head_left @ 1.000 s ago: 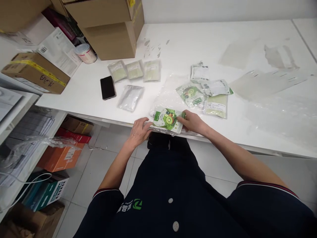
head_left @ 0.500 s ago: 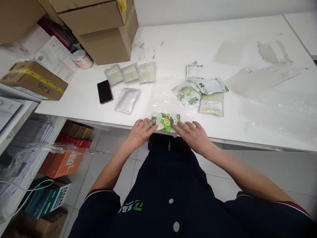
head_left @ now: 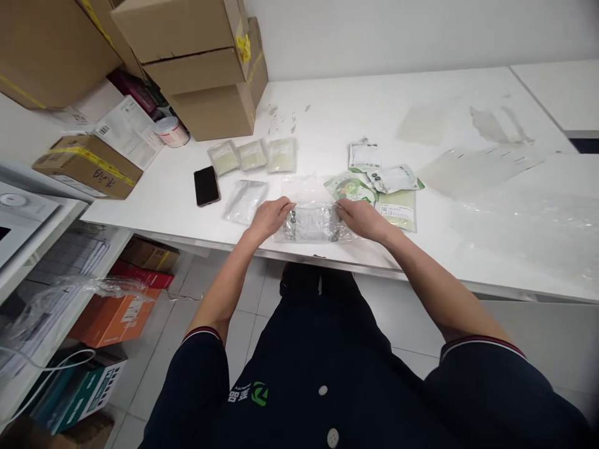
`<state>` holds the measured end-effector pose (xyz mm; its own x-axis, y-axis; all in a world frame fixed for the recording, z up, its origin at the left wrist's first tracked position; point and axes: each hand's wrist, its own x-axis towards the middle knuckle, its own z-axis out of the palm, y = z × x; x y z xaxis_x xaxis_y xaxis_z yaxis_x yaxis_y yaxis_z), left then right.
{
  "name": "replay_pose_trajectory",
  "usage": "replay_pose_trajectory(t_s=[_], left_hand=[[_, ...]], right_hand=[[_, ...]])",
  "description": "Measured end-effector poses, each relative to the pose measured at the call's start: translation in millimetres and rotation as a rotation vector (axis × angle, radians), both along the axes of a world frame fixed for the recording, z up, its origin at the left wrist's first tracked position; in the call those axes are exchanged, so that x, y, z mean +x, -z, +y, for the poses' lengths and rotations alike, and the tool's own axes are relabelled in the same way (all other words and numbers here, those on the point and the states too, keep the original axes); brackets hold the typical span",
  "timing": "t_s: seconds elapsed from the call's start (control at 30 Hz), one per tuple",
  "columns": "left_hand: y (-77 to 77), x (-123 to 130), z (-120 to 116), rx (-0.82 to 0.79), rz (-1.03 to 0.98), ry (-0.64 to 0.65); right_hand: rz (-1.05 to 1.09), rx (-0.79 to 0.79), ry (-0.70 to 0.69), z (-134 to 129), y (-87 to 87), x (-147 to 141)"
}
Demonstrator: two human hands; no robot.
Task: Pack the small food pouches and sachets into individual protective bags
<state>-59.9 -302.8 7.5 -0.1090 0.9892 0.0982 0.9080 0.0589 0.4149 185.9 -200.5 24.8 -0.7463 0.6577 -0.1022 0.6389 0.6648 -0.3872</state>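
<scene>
A small fruit-print pouch lies near the table's front edge with its white printed back up, covered by clear bubble wrap. My left hand is closed on the wrap at the pouch's left end, thumb and fingers pinched together. At the right end, my right hand grips the wrap the same way. Just beyond the right hand lie a green kiwi-print pouch, two white-backed pouches and a pale green sachet. A silvery packet rests left of my left hand.
Pale green sachets lie in a row at the back left, near a black phone. Cardboard boxes and a tin stand behind them. Clear plastic sheets spread over the right side of the table.
The pouch has turned over, from kiwi print up to white back up, with bubble wrap now over it. It has moved slightly away from the edge. Both hands have closed from lying spread.
</scene>
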Motion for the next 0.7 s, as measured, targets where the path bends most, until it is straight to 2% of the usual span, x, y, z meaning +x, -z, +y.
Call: replay_pose_trajectory(t_s=[0.07,0.1,0.2,0.27,0.37,0.43,0.53,0.6,0.7], left_hand=[[7.1,-3,17,-0.063,0.011,0.001],[10.0,-3,23,-0.097,0.034,0.003],[14.6,-2,34,-0.189,0.138,0.011],[15.0,0,39,-0.23,0.206,0.009],[14.9,5,45,-0.257,0.28,0.006],[15.4,10,49,-0.209,0.344,-0.013],[14.5,14,50,-0.026,0.403,-0.036],[10.7,11,43,0.063,0.312,0.013],[0.0,-3,12,0.005,-0.041,0.13]], right_hand=[[-0.036,0.01,0.036,7,7.7,-7],[-0.058,0.064,0.062,7,10.7,-8],[-0.036,0.351,0.075,-6,16.4,-6],[0.009,0.46,-0.064,-21,19.8,0],[-0.024,0.456,-0.285,-39,30.8,7],[-0.041,0.464,-0.286,-42,41.8,7],[-0.037,0.471,-0.24,-36,54.1,0],[-0.044,0.433,-0.246,-30,52.7,-2],[-0.071,0.32,-0.294,-27,33.9,4]])
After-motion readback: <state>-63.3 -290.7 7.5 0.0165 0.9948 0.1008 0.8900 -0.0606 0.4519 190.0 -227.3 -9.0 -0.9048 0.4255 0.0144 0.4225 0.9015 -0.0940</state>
